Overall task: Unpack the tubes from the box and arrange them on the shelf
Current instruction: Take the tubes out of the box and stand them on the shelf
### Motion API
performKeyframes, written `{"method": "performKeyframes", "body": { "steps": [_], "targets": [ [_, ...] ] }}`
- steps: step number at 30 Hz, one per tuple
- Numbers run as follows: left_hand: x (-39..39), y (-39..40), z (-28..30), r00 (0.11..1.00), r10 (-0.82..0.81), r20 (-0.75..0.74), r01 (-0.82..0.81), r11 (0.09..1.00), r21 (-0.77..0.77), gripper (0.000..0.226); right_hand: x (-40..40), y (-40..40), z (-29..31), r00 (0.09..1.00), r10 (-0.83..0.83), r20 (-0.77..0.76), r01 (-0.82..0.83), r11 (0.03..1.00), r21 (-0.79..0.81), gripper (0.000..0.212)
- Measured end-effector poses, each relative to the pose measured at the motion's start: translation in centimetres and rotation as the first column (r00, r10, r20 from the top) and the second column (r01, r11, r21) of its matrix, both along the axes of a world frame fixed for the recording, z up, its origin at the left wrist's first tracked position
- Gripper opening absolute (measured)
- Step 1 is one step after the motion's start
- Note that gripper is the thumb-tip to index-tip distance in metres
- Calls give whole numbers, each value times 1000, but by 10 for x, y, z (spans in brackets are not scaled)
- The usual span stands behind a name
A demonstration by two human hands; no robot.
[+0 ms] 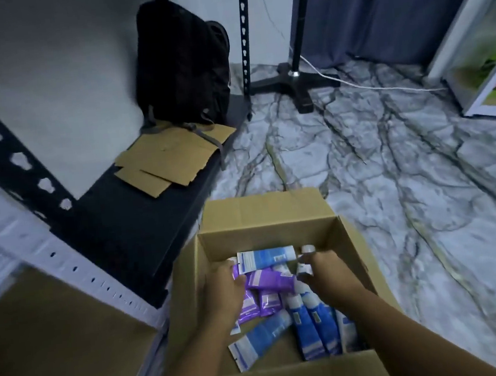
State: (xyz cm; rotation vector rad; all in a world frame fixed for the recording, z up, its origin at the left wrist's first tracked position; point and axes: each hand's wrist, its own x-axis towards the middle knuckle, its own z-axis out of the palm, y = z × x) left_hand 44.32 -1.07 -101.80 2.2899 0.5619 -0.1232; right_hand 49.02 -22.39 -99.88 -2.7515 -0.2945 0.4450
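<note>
Where hands (224,284) reach, tube labels (249,262) blur.

Floor: you see grey marble (376,175) with dark veins.
Wall: plain and pale (58,85), on your left.
Curtain: dark blue (390,7), hanging at the back.
Stand: a black pole on a cross foot (293,77), a white cable (367,87) beside it.
Light: dim.

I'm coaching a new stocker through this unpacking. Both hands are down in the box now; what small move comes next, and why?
Probably lift both hands straight up out of the open cardboard box. The left hand grips purple plastic tubes, the right hand a white-capped tube, and the dark metal shelf stands left.
</note>
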Motion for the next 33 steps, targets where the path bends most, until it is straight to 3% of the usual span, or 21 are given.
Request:
{"method": "performKeyframes", "body": {
  "steps": [4, 9, 13, 17, 20, 25, 33],
  "targets": [
    [41, -1, -43, 983, 162, -90, -174, 974, -147, 34, 22, 20, -38, 994, 86, -68, -85, 996, 12, 21],
    [68, -7, -68, 938, 297, -178, -320, 940, -120, 47, 27, 27, -73, 984, 145, -102, -145, 989, 1, 30],
    [77, -9, -79, 893, 374, -250, -429, 875, -223, 40, 26, 26, -84, 986, 148, -79, -146, 989, 30, 31],
    [74, -12, -85, 873, 413, -261, -488, 762, -426, 24, 21, 19, -84, 988, 153, -37, -154, 988, -23, 40],
    [64, -17, -66, 849, 461, -258, -525, 677, -517, 27, 12, 11, -71, 989, 150, -5, -150, 986, -77, 49],
    [45, -28, -16, 853, 522, -31, -446, 696, -563, 16, -7, 2, -38, 990, 138, -14, -139, 988, -70, 50],
    [-11, -16, 86, 783, 571, 247, -321, 710, -626, 15, -44, -8, 37, 995, -67, 70, 42, 947, 317, 50]
  ]
}}
